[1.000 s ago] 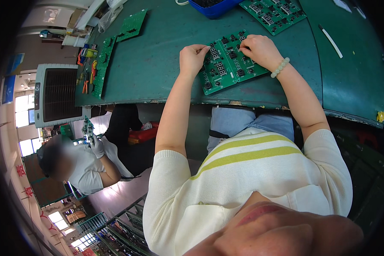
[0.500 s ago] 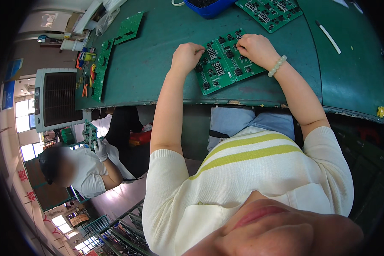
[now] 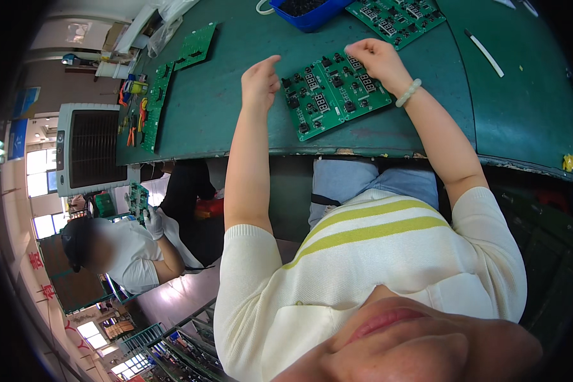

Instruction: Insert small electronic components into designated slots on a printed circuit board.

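Large red characters point(image 3: 35, 260) showing on wall at left. We are counting: one green circuit board point(image 3: 335, 95) lying on bench point(image 3: 197, 108) before us, carrying four digit displays point(image 3: 320, 103); one similar board point(image 3: 398, 19) lying at upper right, near one blue bin point(image 3: 307, 20); one white stick point(image 3: 487, 56) lying farther right. Left hand point(image 3: 259, 84) hovering left of board, grip loosely parting. Right hand point(image 3: 381, 60) pinching at upper right corner; whether grip is holding anything, we are not managing to tell. Co-worker's gloved hand point(image 3: 154, 224) holding one board.
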Demonstrator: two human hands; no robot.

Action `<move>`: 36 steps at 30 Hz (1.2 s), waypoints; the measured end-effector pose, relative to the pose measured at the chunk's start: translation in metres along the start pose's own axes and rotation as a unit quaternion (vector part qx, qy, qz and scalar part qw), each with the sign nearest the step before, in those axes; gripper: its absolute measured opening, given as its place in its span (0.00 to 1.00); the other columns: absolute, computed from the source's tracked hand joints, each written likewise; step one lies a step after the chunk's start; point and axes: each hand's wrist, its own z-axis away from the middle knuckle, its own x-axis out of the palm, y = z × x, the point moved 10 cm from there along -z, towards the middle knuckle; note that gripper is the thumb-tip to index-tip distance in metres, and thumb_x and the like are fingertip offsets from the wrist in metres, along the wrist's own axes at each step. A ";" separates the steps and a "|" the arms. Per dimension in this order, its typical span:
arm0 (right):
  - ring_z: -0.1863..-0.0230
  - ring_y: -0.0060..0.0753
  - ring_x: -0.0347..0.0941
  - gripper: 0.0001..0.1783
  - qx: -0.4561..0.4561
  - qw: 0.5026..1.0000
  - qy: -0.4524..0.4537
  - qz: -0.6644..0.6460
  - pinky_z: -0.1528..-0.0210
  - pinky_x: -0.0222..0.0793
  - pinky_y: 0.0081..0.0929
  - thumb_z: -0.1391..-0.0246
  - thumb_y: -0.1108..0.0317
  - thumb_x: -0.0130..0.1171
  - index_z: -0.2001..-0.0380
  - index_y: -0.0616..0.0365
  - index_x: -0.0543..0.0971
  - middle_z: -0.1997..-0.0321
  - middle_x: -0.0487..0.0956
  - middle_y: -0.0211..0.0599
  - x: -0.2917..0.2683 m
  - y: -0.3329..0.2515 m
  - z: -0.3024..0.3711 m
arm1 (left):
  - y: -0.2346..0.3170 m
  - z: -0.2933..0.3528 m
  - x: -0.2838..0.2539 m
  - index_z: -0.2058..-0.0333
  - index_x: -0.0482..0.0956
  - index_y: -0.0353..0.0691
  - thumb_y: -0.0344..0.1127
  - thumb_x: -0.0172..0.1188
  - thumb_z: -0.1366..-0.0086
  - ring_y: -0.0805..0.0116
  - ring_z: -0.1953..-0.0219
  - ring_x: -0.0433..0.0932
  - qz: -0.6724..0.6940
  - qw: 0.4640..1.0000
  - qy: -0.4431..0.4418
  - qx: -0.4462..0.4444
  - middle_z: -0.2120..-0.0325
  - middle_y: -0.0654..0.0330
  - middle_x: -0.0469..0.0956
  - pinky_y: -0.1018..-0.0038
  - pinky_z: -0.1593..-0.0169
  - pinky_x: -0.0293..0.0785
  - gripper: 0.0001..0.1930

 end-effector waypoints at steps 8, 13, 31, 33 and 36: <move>0.73 0.20 0.61 0.10 0.123 0.883 0.069 -0.447 0.76 0.59 0.14 0.44 0.78 0.43 0.59 0.69 0.68 0.66 0.69 0.39 -0.025 0.044 -0.013 | -0.028 0.023 0.015 0.57 0.67 0.31 0.31 0.49 0.37 0.79 0.81 0.59 0.291 0.946 -0.049 -0.131 0.77 0.61 0.67 0.84 0.84 0.51 0.12; 0.78 0.14 0.56 0.12 0.145 0.863 -0.022 -0.483 0.82 0.52 0.10 0.43 0.70 0.50 0.59 0.66 0.70 0.68 0.68 0.33 -0.008 0.035 -0.013 | -0.030 0.023 0.026 0.63 0.70 0.33 0.38 0.50 0.35 0.79 0.81 0.60 0.406 0.893 -0.124 -0.151 0.77 0.61 0.68 0.86 0.85 0.50 0.12; 0.74 0.15 0.67 0.11 -0.026 0.996 -0.041 0.080 0.73 0.64 0.15 0.50 0.67 0.56 0.66 0.63 0.78 0.75 0.75 0.28 -0.011 0.000 -0.004 | -0.024 0.030 0.047 0.68 0.73 0.33 0.31 0.62 0.45 0.81 0.84 0.62 0.188 0.961 -0.124 -0.160 0.80 0.64 0.69 0.87 0.87 0.50 0.09; 0.72 0.24 0.74 0.09 -0.037 0.986 -0.031 0.160 0.68 0.69 0.23 0.55 0.64 0.61 0.73 0.58 0.80 0.76 0.78 0.32 -0.009 0.000 -0.005 | -0.010 0.028 0.045 0.69 0.73 0.33 0.30 0.61 0.45 0.82 0.85 0.61 -0.023 0.995 -0.078 -0.061 0.82 0.65 0.68 0.87 0.87 0.50 0.08; 0.70 0.40 0.74 0.09 -0.158 0.905 -0.011 0.396 0.66 0.70 0.35 0.59 0.63 0.62 0.76 0.56 0.79 0.74 0.78 0.38 0.008 -0.030 0.006 | -0.010 0.022 0.049 0.69 0.72 0.31 0.28 0.60 0.45 0.82 0.83 0.62 -0.017 0.996 -0.065 -0.057 0.79 0.62 0.71 0.87 0.86 0.52 0.08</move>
